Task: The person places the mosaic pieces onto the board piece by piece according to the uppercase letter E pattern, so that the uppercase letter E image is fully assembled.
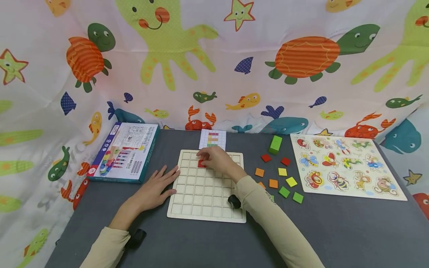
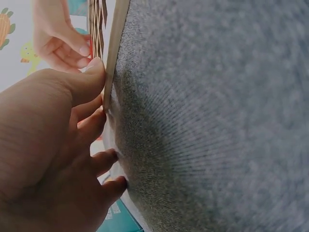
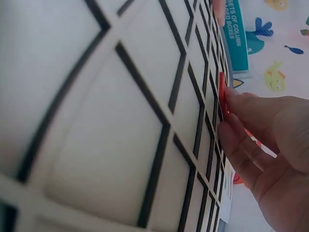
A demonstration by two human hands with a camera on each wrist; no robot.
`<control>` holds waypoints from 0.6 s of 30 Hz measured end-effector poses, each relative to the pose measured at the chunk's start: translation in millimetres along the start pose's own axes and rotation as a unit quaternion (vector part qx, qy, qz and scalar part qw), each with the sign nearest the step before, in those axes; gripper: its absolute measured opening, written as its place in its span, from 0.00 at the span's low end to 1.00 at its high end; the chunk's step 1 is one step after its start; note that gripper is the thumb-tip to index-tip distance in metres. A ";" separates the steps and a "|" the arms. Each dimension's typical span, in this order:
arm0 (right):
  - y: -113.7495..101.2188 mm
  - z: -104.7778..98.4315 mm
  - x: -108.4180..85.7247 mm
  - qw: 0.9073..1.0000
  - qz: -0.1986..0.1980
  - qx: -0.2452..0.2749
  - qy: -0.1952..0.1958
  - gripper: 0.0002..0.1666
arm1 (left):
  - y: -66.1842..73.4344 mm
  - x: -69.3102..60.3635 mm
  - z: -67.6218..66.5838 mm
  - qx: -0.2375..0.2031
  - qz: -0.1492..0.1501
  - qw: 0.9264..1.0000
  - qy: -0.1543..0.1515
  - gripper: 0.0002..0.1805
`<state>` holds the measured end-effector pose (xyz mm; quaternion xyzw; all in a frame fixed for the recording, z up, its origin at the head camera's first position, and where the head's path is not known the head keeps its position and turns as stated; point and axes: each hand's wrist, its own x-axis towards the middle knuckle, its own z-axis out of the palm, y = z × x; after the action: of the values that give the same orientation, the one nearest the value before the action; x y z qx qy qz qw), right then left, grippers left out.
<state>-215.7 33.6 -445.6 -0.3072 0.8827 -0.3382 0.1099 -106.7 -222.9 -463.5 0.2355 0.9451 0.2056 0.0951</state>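
A pale wooden grid board (image 1: pixel 192 190) lies on the dark table. Over its upper part, my right hand (image 1: pixel 218 162) touches a red square tile (image 1: pixel 201 164); in the right wrist view the thumb and fingers of the right hand (image 3: pixel 263 145) pinch the red tile (image 3: pixel 222 94) at the grid surface. My left hand (image 1: pixel 155 190) lies spread at the board's left edge. The left wrist view shows the left hand (image 2: pixel 58 125) with its thumb against the board's rim (image 2: pixel 115 43) and the other fingers on the table.
Right of the board lie loose red, orange, yellow and green tiles (image 1: pixel 282 171) and a green block (image 1: pixel 275 144). A patterned card (image 1: pixel 218 139) is behind the board, a boxed set (image 1: pixel 124 152) at the left, and an insect picture board (image 1: pixel 348 167) at the far right.
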 end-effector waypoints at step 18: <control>56.0 -82.8 -71.1 0.997 0.041 -0.055 0.031 0.18 | 5.0 -3.2 -2.6 -0.017 -0.005 1.000 0.013 0.36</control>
<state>-219.3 154.0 -421.9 -0.2657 0.9149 -0.2932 0.0795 -102.6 -221.4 -458.7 0.2262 0.9439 0.2240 0.0878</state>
